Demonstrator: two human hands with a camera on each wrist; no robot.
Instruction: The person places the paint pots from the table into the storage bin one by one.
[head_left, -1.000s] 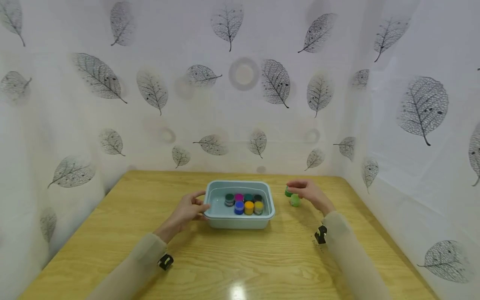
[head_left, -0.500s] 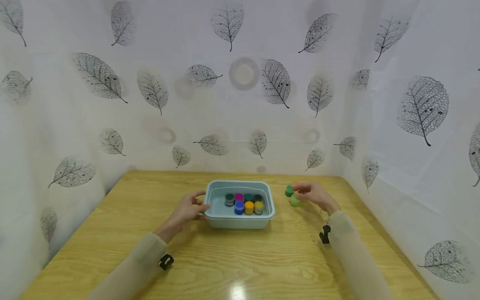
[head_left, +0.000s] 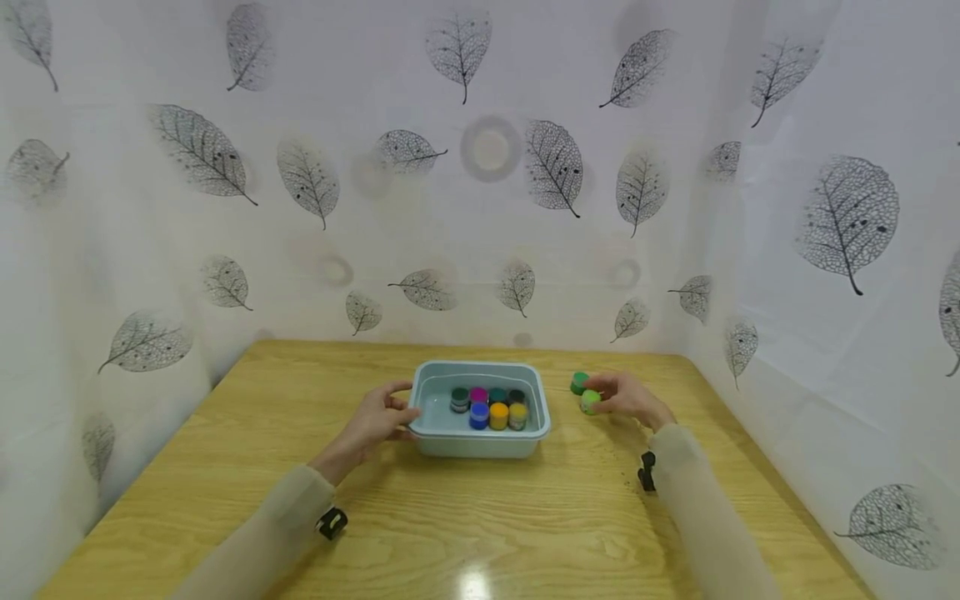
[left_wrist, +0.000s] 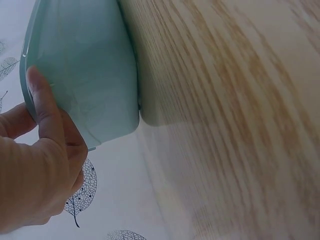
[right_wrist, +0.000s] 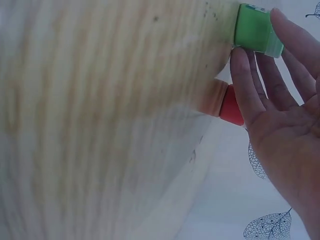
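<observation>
My left hand (head_left: 381, 414) grips the left rim of a pale blue plastic basin (head_left: 480, 447). In the left wrist view, the fingers (left_wrist: 47, 107) lie against the basin's outer wall just under its rim. Out on the table to the right, my right hand (head_left: 626, 397) pinches a light green paint pot (right_wrist: 252, 29) between thumb and fingers. Just behind that pot stands a darker green paint pot (head_left: 579, 382). A red-lidded paint pot (right_wrist: 232, 106) shows beyond the fingers in the right wrist view; the hand hides it from the head view.
Inside the basin several paint pots stand grouped toward the right, among them a blue pot (head_left: 478, 416), an orange pot (head_left: 498, 417) and a magenta pot (head_left: 477, 396). A leaf-print curtain (head_left: 450, 225) surrounds the back and sides of the wooden table (head_left: 480, 517).
My right hand first drew back to the right from the green pots, then came down on the light green one and took hold of it. The left hand and basin stayed put.
</observation>
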